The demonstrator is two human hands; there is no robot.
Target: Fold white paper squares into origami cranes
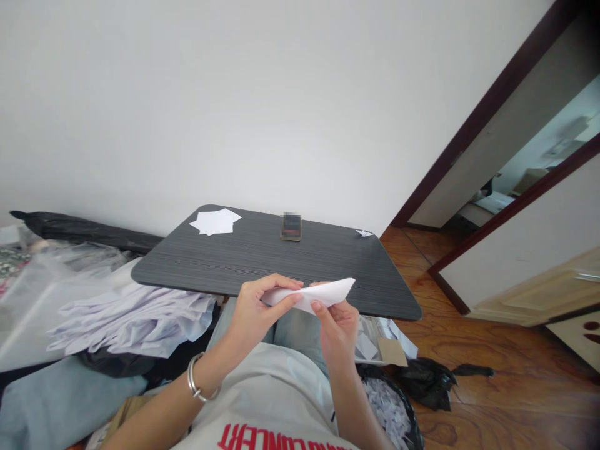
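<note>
A folded sheet of white paper is held level above the front edge of the dark table, long and narrow with a slanted right end. My left hand pinches its left part between thumb and fingers. Farther right, my right hand grips the lower edge, thumb on the near side and the other fingers partly hidden behind the paper. On the table lie a loose stack of white paper sheets at the back left and a small folded white paper piece at the back right.
A phone-like dark object lies at the table's back middle. Crumpled white cloth or paper is heaped at left. Below right are a black bag of paper scraps, a cardboard piece and a black plastic bag on the wooden floor.
</note>
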